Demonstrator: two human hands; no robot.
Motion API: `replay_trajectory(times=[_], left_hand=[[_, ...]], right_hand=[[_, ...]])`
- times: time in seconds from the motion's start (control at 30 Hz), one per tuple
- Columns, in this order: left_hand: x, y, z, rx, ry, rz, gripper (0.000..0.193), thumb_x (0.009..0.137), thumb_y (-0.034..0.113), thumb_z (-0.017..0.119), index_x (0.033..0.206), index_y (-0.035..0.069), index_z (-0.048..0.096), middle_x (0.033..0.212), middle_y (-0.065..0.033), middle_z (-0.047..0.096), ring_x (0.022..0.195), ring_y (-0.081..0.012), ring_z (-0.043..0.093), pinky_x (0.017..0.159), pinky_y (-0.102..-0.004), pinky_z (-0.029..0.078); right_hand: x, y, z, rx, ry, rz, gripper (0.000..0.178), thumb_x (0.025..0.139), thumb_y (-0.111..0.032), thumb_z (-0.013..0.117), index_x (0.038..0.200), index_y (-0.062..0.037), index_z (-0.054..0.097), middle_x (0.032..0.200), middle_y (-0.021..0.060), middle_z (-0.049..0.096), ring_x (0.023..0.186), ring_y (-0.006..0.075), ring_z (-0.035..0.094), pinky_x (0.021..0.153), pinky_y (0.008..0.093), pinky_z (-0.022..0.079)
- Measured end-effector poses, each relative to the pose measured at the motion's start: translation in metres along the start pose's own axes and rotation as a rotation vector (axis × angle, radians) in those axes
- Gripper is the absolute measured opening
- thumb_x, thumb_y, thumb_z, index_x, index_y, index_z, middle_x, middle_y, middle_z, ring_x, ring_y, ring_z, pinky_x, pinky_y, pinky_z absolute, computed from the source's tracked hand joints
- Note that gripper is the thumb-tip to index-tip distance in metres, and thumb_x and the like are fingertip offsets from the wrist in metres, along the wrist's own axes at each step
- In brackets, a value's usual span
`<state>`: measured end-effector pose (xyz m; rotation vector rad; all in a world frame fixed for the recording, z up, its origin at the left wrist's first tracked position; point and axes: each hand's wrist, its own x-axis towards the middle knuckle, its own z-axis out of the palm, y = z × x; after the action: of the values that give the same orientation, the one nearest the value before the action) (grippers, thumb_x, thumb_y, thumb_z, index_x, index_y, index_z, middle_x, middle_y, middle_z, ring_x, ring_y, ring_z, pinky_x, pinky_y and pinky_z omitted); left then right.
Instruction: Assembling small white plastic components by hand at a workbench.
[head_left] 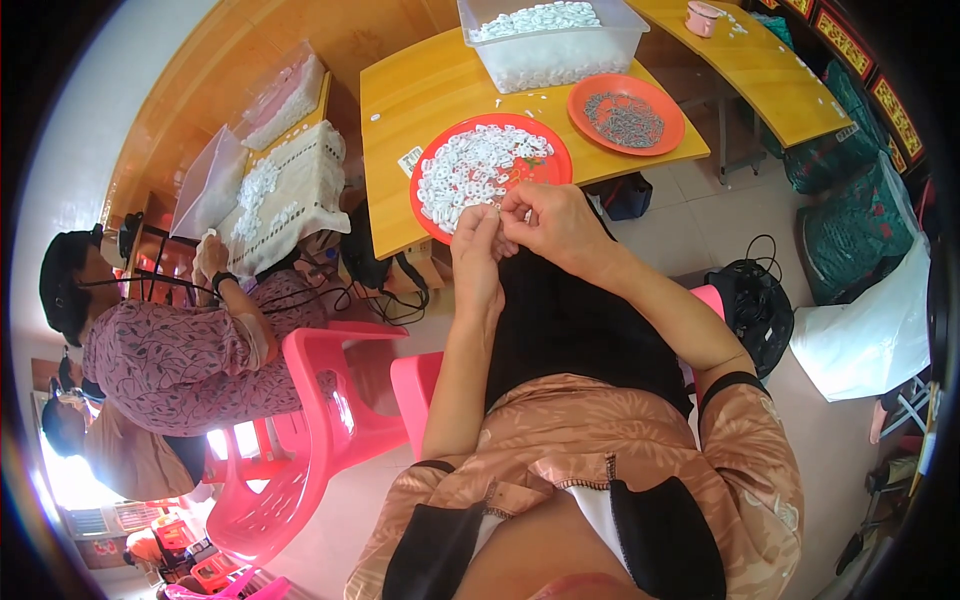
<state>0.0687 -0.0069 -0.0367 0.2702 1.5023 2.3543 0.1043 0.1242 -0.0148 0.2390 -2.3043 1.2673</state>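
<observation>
My left hand (pixel 477 236) and my right hand (pixel 552 222) meet at the near rim of a red plate (pixel 562 150). Both have their fingers pinched together, fingertips almost touching. Whatever they pinch is too small and too covered to make out. Many small white plastic pieces (pixel 470 165) with holes lie heaped on the plate, mostly on its left side. To the right of it, an orange-red plate (pixel 672 115) holds a pile of small grey metal pieces (pixel 623 120).
Behind the plates, a clear plastic bin (pixel 550 65) of white pieces stands on the yellow table (pixel 400 100). A co-worker (pixel 180 340) sits at left by a cloth-covered table (pixel 300 190). Pink chairs (pixel 310 400) stand between us. A black bag (pixel 755 310) and white sack (pixel 870 330) lie right.
</observation>
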Motion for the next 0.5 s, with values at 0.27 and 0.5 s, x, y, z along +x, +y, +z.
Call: replay_trajectory(times=[0.27, 0.5], left_hand=[[-0.011, 0.009, 0.018, 0.598, 0.078, 0.446, 0.008, 0.092, 0.011, 0.048, 0.088, 0.004, 0.051, 0.067, -0.0070, 0.053, 0.057, -0.0173, 0.051, 0.053, -0.0287, 0.040], [-0.007, 0.005, 0.010, 1.286, 0.161, 1.029, 0.010, 0.084, 0.003, 0.055, 0.094, 0.004, 0.054, 0.083, -0.0115, 0.057, 0.064, -0.0282, 0.056, 0.054, -0.0366, 0.043]], right_hand=[[0.006, 0.001, -0.004, 0.775, -0.148, 0.582, 0.017, 0.082, -0.015, 0.056, 0.070, -0.0027, 0.057, 0.055, -0.0017, 0.049, 0.044, 0.0060, 0.042, 0.042, 0.0209, 0.032], [0.007, 0.003, -0.006, 1.231, -0.299, 0.856, 0.019, 0.085, -0.020, 0.053, 0.069, -0.0096, 0.050, 0.060, -0.0057, 0.041, 0.043, 0.0021, 0.027, 0.040, 0.0203, 0.020]])
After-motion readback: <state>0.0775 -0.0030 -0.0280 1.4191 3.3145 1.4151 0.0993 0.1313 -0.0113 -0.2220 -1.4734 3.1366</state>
